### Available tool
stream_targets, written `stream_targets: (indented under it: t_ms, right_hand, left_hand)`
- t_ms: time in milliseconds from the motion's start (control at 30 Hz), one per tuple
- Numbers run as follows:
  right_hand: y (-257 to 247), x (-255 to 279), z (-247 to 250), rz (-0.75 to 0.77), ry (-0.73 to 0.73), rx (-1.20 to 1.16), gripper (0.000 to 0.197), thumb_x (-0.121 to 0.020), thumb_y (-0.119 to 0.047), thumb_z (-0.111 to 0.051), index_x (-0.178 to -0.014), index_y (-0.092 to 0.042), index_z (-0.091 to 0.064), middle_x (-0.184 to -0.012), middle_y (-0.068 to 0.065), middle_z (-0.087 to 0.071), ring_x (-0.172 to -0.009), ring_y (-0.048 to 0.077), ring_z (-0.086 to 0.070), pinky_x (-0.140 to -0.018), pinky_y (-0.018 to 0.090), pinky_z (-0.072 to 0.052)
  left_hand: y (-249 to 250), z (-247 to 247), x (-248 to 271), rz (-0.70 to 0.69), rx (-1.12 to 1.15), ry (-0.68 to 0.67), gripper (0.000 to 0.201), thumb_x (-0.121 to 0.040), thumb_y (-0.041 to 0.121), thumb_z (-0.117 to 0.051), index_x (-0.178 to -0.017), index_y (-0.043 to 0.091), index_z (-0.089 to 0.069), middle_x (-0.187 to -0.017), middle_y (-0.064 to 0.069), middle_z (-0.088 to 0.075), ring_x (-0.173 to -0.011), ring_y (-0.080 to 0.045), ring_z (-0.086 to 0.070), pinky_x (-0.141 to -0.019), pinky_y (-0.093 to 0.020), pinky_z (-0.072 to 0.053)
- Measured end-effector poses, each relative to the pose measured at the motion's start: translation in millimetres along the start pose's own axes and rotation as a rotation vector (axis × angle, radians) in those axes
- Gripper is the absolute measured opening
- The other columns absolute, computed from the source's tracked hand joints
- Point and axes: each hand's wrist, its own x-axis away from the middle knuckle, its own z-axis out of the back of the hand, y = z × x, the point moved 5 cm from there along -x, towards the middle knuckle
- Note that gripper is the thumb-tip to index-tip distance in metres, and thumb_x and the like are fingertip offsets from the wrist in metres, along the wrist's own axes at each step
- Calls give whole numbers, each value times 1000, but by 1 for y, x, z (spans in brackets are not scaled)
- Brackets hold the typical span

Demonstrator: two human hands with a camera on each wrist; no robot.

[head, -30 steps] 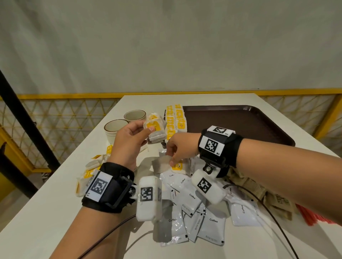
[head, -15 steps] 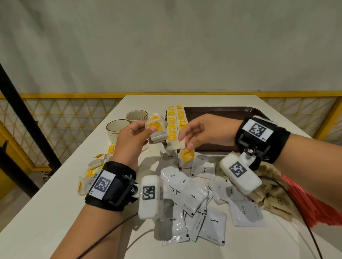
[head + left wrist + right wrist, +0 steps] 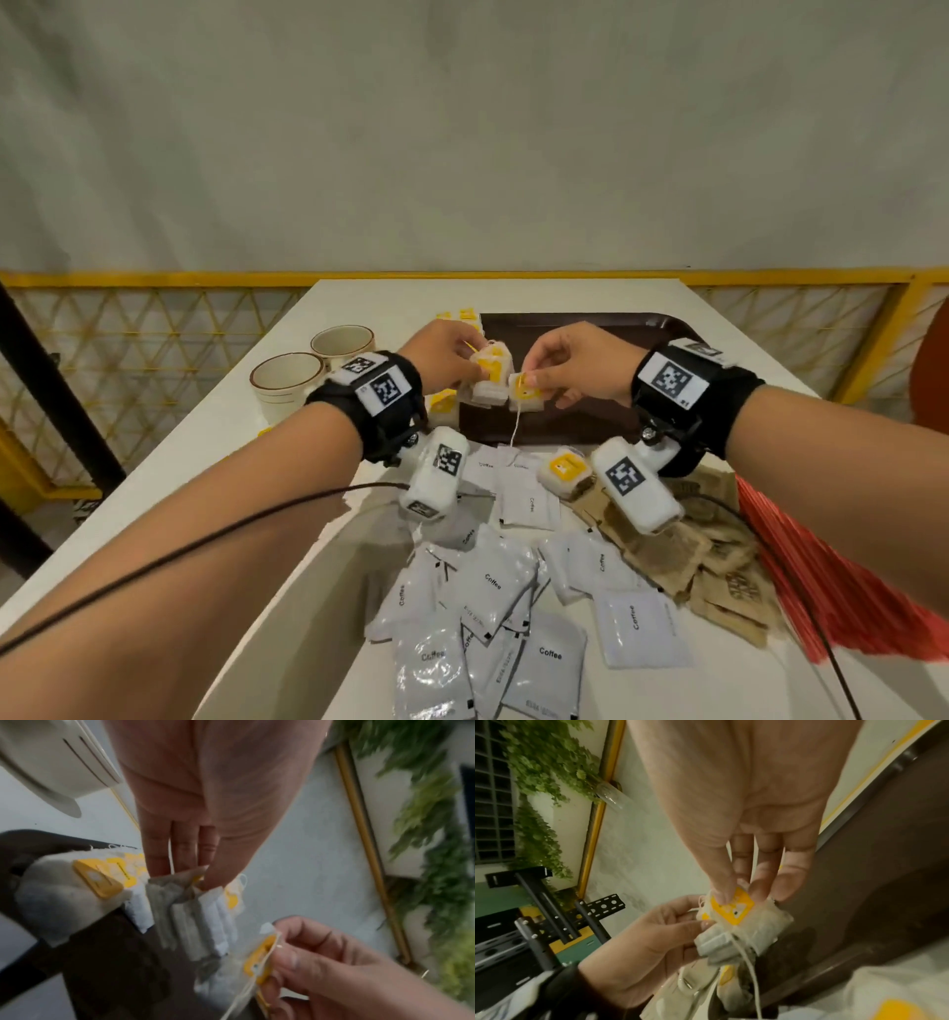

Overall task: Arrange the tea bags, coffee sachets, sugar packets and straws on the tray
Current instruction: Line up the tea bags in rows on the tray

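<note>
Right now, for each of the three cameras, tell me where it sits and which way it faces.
Head: worn on the head, looking forward and down at the table and brown tray; both forearms, left hand and right hand show.
Left wrist: under the left wrist, looking along the palm at the stack of tea bags it holds; the right hand's fingers intrude.
Right wrist: under the right wrist, looking along the palm at the single tea bag it pinches; the left hand shows.
All three share the tea bags and tray.

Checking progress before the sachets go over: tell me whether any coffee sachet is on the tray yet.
No. In the head view the coffee sachets all lie on the white table, on the near side of the brown tray.
</note>
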Motion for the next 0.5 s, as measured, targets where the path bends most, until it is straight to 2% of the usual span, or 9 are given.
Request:
stream_targets:
  t_ms: [67,133,233,300,400,500]
  right_hand:
    - [2,-6,-1,-1,-1,26,2,-88,-10,-66,-88,-12,-66,-75,1,-65,-66,12,-63,-67,30,-56]
    - [2,-11,-5,-8,-40,43,2,-88,-10,-66,-90,-10,-66,-77,2,-66,-66,12,-64,-67,29,-56]
    - [-1,-19,-14,-11,-100,56,2,-88,-7,-66,-89,-8,-65,-77,5,-66,-65,12,-64,-71,31,-56]
    - [-1,-25,-22,-4,-107,39,6,-88,-6,-65,-84,-9,-62,-74,6,-65,-63,12,-64,-71,31,-57]
    - [0,-32,-23,1,-90,67,7,-88,-11,-66,-82,-11,-64,-78,9,-67,-64,13,-63,-63,26,-55]
    - [4,-44,-2,-18,84,50,5,-86,-11,-67,-84,-12,-63,-81,8,-65,-65,15,-60,-55,22,-51]
  left_hand:
    - [0,-2,-14,-17,-54,7,17,-80,7,-72,-93,12,-62,-75,1,-55,-79,-18,-55,-82,-36,-52]
    - [-3,-4,-24,-11,-113,3,16,-79,7,-73,-88,13,-62,-71,3,-54,-78,-18,-53,-76,-30,-49]
    - [-8,-7,-34,20,-201,-26,16,-79,9,-74,-83,15,-59,-71,3,-53,-74,-18,-54,-78,-33,-51]
    - [-10,-9,-36,24,-250,-70,19,-80,8,-71,-75,18,-55,-71,1,-53,-66,-17,-52,-75,-33,-51]
    - [-12,-10,-36,31,-300,-141,16,-81,9,-70,-81,17,-56,-72,2,-54,-60,-12,-52,-71,-30,-49]
    - [-11,-10,-35,25,-335,-168,15,-83,15,-70,-89,16,-56,-84,0,-58,-72,-16,-56,-78,-32,-50]
